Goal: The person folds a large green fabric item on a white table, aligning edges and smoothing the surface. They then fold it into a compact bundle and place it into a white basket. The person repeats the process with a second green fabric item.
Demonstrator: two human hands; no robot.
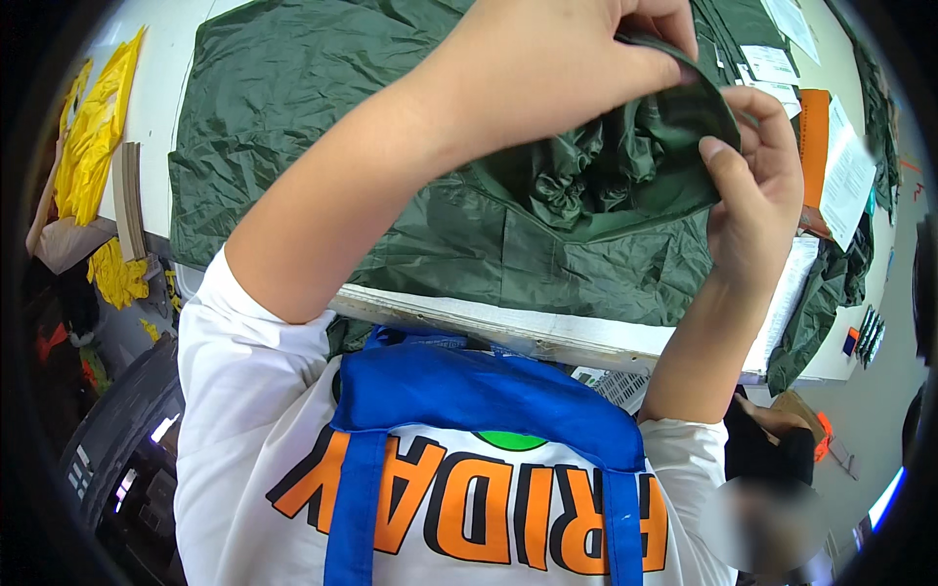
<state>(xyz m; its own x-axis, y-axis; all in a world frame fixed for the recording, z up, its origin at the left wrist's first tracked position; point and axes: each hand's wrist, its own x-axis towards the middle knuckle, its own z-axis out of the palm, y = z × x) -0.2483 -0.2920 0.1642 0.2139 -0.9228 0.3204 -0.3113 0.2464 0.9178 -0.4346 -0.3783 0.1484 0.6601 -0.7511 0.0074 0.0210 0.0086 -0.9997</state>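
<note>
A dark green fabric piece (674, 190) with a stitched edge is held up above the table, curved open like a pouch or hood. Shiny gathered cloth (562, 190) bunches inside it. My left hand (576, 54) reaches over from the left, its thumb and fingers pinched on the upper edge. On the right side, my right hand (757, 190) grips the same edge between thumb and fingers. Beneath both hands lies a large sheet of wrinkled dark green fabric (283, 107); whether the held piece is joined to it, I cannot tell.
The white table (625, 337) has its near edge close to my blue apron (489, 386). Yellow fabric (103, 127) hangs at the left. To the right lie printed papers (845, 176), an orange strip (813, 146) and more green cloth (811, 313). Another person sits at lower right.
</note>
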